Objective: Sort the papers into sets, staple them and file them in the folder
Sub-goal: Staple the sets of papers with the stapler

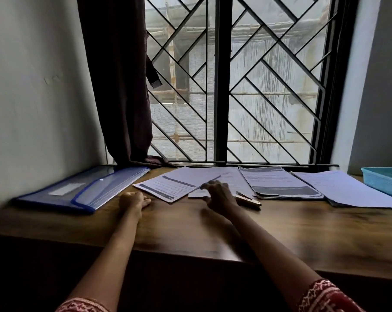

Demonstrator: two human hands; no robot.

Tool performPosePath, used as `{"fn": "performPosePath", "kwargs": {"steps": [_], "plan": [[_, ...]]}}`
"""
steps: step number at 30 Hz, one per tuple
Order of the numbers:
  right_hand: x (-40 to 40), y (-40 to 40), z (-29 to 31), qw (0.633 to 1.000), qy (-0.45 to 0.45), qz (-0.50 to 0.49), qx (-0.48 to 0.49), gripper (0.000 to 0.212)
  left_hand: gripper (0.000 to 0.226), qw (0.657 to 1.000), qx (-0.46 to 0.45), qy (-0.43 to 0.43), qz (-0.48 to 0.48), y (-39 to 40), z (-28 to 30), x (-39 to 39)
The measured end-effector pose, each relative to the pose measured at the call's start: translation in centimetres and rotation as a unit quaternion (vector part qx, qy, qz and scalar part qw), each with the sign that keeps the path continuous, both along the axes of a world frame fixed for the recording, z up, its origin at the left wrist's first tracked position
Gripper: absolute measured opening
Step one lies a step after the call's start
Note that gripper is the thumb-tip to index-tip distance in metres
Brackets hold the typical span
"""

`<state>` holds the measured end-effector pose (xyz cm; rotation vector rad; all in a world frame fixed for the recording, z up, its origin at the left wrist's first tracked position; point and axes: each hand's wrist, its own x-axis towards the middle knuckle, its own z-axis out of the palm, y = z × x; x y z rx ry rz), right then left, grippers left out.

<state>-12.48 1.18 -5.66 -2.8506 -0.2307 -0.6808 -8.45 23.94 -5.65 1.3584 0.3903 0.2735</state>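
A blue translucent folder (82,190) lies at the left of the wooden table (190,228). Papers are spread along the window side: a printed sheet (165,185) at centre left, a plain sheet (231,179) under it, a stack with dark bands (280,183) to the right, and plain sheets (348,190) further right. A stapler (246,199) lies just right of my right hand (217,197). My right hand hovers with spread fingers at the edge of the printed sheet. My left hand (133,200) rests on the table with curled fingers, holding nothing, beside the folder.
A turquoise plastic basket (384,180) stands at the far right edge. A dark curtain (118,86) hangs at the back left, over a barred window (235,86). The table's front edge runs across the lower view.
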Motion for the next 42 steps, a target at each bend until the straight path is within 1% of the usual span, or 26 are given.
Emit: {"fn": "performPosePath", "kwargs": {"steps": [1, 3, 5, 7, 9, 12, 14, 16, 17, 18, 19, 21, 22, 24, 25, 26, 27, 29, 30, 31, 33, 36, 38, 39, 40, 42], "plan": [[0.5, 1.0, 0.0, 1.0, 0.014, 0.021, 0.003, 0.039, 0.013, 1.0, -0.003, -0.002, -0.005, 0.0, 0.1, 0.2], [1.2, 2.9, -0.4, 0.997, 0.042, 0.057, 0.044, 0.043, 0.016, 1.0, 0.007, 0.001, -0.022, 0.3, 0.2, 0.6], [1.9, 4.6, -1.1, 0.991, 0.053, 0.087, 0.083, 0.05, 0.021, 0.998, 0.026, 0.012, -0.063, 0.7, 0.3, 1.2], [2.8, 6.0, -1.3, 0.99, 0.058, 0.097, 0.089, 0.054, 0.025, 0.994, 0.033, 0.025, -0.098, 1.2, 0.3, 1.6], [3.6, 6.9, -0.7, 0.987, 0.093, 0.089, 0.094, 0.054, 0.027, 0.992, 0.037, 0.04, -0.11, 1.6, 0.3, 2.1], [4.6, 7.7, 0.9, 0.989, 0.113, 0.093, 0.001, 0.042, 0.032, 0.99, 0.048, 0.051, -0.123, 2.0, 0.4, 2.7], [4.7, 8.5, 1.5, 0.989, 0.1, 0.096, -0.05, 0.035, 0.034, 0.988, 0.058, 0.052, -0.133, 1.9, 0.6, 2.5], [4.7, 9.2, 1.6, 0.992, 0.07, 0.089, -0.052, 0.031, 0.028, 0.985, 0.062, 0.047, -0.152, 2.0, 0.7, 2.2], [4.5, 9.5, 1.8, 0.995, 0.051, 0.082, -0.037, 0.031, 0.021, 0.984, 0.059, 0.048, -0.163, 2.1, 0.7, 2.2], [4.4, 9.7, 1.9, 0.997, 0.03, 0.075, 0.004, 0.03, 0.012, 0.982, 0.055, 0.052, -0.175, 2.2, 1.1, 1.9], [4.5, 9.8, 2.2, 0.995, 0.001, 0.066, 0.078, 0.029, 0.009, 0.979, 0.052, 0.06, -0.189, 2.3, 1.2, 1.7], [4.8, 10.1, 3.6, 0.969, -0.063, 0.055, 0.234, 0.022, 0.016, 0.964, 0.095, 0.067, -0.24, 2.2, 1.7, 1.5], [4.9, 10.5, 4.6, 0.952, -0.091, 0.056, 0.286, 0.019, 0.02, 0.951, 0.135, 0.061, -0.271, 2.0, 2.3, 1.1], [4.8, 11.5, 6.7, 0.93, -0.144, 0.073, 0.332, 0.016, 0.04, 0.931, 0.176, 0.022, -0.319, 0.7, 3.5, 0.3], [4.5, 12.2, 7.8, 0.92, -0.163, 0.085, 0.346, 0.016, 0.061, 0.931, 0.186, -0.014, -0.315, -0.1, 4.1, -0.1], [4.2, 12.7, 8.7, 0.912, -0.179, 0.099, 0.354, 0.016, 0.082, 0.938, 0.2, -0.061, -0.278, -0.9, 4.5, -0.2], [3.8, 13.2, 9.7, 0.906, -0.195, 0.115, 0.359, 0.016, 0.088, 0.946, 0.212, -0.111, -0.22, -1.7, 4.9, -0.3], [2.9, 14.1, 10.9, 0.889, -0.207, 0.151, 0.38, 0.016, 0.056, 0.951, 0.238, -0.184, -0.072, -2.9, 5.7, -0.5], [2.4, 14.2, 11.3, 0.88, -0.199, 0.17, 0.398, 0.019, 0.052, 0.952, 0.238, -0.194, 0.004, -3.1, 6.3, -0.8], [2.0, 14.2, 11.5, 0.875, -0.184, 0.178, 0.41, 0.023, 0.05, 0.952, 0.231, -0.191, 0.054, -3.0, 7.0, -1.2], [1.7, 13.1, 11.4, 0.894, -0.174, 0.142, 0.387, 0.035, 0.038, 0.95, 0.232, -0.183, 0.104, -2.1, 8.4, -2.0], [1.9, 9.8, 10.9, 0.923, -0.164, 0.067, 0.342, 0.056, 0.035, 0.954, 0.2, -0.185, 0.128, 0.5, 10.5, -2.3], [1.7, 7.5, 10.7, 0.922, -0.134, 0.017, 0.364, 0.074, 0.032, 0.958, 0.166, -0.21, 0.101, 2.5, 12.0, -1.8], [1.5, 6.6, 10.6, 0.916, -0.109, 0.007, 0.387, 0.079, 0.03, 0.96, 0.148, -0.222, 0.081, 3.5, 12.6, -1.6], [1.4, 5.7, 10.6, 0.909, -0.085, 0.019, 0.408, 0.076, 0.03, 0.962, 0.135, -0.228, 0.065, 4.3, 13.2, -1.3], [0.8, 4.7, 10.6, 0.898, -0.032, 0.072, 0.433, 0.048, 0.029, 0.964, 0.123, -0.232, 0.032, 5.3, 14.3, -1.2]]}}
